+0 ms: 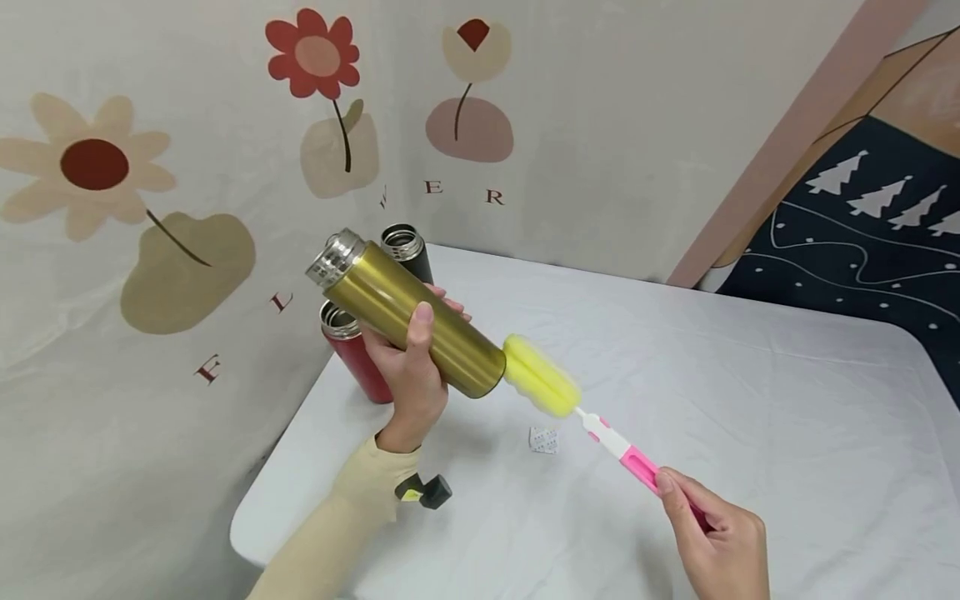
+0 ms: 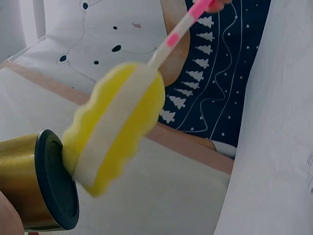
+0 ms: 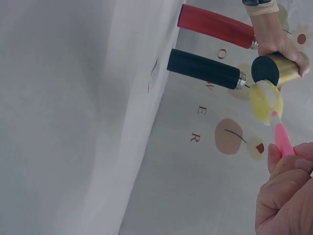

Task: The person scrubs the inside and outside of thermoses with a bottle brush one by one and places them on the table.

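A gold thermos bottle (image 1: 420,312) with an uncapped steel mouth is held tilted above the table by my left hand (image 1: 416,375), thumb across its side. Its dark base (image 2: 57,181) faces the brush in the left wrist view. My right hand (image 1: 712,525) grips the pink handle of a bottle brush (image 1: 637,462). The brush's yellow sponge head (image 1: 542,375) is right at the outside of the bottle's base; it appears to touch there. In the right wrist view the curled fingers (image 3: 283,186) wrap the handle.
An uncapped red bottle (image 1: 363,362) and an uncapped black bottle (image 1: 416,250) stand at the table's left, behind the gold one. A small white packet (image 1: 544,440) lies on the white tablecloth (image 1: 750,400). Printed cloth (image 1: 600,125) hangs behind the table.
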{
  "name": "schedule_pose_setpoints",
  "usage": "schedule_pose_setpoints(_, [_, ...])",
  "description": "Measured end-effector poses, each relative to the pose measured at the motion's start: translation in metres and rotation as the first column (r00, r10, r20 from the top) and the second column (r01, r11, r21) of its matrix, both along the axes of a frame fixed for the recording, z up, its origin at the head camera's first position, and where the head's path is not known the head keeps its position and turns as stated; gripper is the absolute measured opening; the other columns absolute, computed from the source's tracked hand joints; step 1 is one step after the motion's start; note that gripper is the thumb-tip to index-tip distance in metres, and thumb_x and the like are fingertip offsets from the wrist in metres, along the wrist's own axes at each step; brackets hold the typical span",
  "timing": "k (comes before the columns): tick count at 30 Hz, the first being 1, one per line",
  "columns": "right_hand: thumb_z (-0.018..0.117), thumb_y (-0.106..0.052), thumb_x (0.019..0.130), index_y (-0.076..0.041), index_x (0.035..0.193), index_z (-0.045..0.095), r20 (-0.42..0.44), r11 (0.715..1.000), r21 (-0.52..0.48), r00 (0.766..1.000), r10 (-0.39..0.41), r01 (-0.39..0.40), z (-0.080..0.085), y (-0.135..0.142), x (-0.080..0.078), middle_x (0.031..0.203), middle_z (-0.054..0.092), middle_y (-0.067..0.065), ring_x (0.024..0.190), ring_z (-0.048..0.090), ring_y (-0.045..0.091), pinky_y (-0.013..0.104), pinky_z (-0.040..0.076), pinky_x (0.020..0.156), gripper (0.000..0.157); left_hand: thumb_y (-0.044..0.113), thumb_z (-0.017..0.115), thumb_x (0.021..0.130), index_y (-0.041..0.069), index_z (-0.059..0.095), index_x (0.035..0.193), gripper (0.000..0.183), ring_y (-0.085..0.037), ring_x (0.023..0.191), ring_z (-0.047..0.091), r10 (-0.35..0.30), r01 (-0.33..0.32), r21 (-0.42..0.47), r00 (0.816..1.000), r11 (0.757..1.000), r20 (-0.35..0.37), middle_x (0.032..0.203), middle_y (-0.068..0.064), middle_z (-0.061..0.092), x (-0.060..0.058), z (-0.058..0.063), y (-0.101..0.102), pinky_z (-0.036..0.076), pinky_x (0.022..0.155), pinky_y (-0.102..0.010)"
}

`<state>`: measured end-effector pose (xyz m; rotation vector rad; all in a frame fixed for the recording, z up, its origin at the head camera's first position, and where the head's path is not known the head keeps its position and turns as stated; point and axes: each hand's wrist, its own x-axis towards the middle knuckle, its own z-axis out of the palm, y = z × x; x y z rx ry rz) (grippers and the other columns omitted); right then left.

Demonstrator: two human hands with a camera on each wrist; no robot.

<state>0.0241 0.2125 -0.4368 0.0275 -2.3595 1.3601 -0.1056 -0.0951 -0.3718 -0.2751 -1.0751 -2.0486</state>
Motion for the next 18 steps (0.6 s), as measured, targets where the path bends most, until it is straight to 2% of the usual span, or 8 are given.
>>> schedule_pose_setpoints(5, [0.082,0.003,0.093,-0.007,0.100,0.088,0.065,0.999,-0.006,0.997,0.047,-0.047,-0.001,-0.004,-0.004,0.052,0.036,-0.013,0.050,0.025,-0.005,0.016,0.023,0.040,0.014,0.011,0.065,0.091,0.007,0.048,0.133,0.046,-0.031,0.079,0.072,-0.044,0.044,0.013,0.999,0.999,-0.004,0.104,-0.019,0.065,0.006,0.001,0.009,0.065,0.075,-0.047])
schedule_pose_setpoints(10, [0.083,0.000,0.094,-0.008,0.101,0.088,0.106,0.997,0.007,0.991,0.082,-0.083,-0.006,-0.009,0.000,0.054,0.038,-0.016,0.051,0.026,-0.004,0.017,0.024,0.039,0.012,0.012,0.065,0.090,0.007,0.048,0.134,0.047,-0.030,0.080,0.072,-0.042,0.042,-0.006,0.999,0.999,-0.032,0.105,-0.018,0.064,0.005,0.001,0.011,0.065,0.076,-0.046])
schedule_pose_setpoints(14, [0.083,0.006,0.090,-0.004,0.100,0.087,0.086,0.993,0.006,0.990,0.114,-0.115,-0.012,-0.010,0.007,0.055,0.042,-0.016,0.051,0.027,-0.005,0.017,0.024,0.039,0.014,0.013,0.066,0.090,0.008,0.047,0.135,0.049,-0.031,0.081,0.072,-0.011,0.008,-0.050,0.998,0.999,-0.061,0.105,-0.019,0.064,0.000,0.000,0.010,0.065,0.075,-0.046])
schedule_pose_setpoints(18, [0.082,0.012,0.086,-0.003,0.095,0.086,0.039,0.993,-0.006,0.992,0.121,-0.121,-0.012,-0.006,0.012,0.053,0.043,-0.016,0.049,0.026,-0.008,0.015,0.024,0.039,0.018,0.014,0.068,0.089,0.008,0.046,0.137,0.053,-0.032,0.079,0.073,0.051,-0.060,-0.106,0.995,0.993,-0.084,0.103,-0.021,0.064,-0.005,-0.003,0.008,0.066,0.075,-0.046])
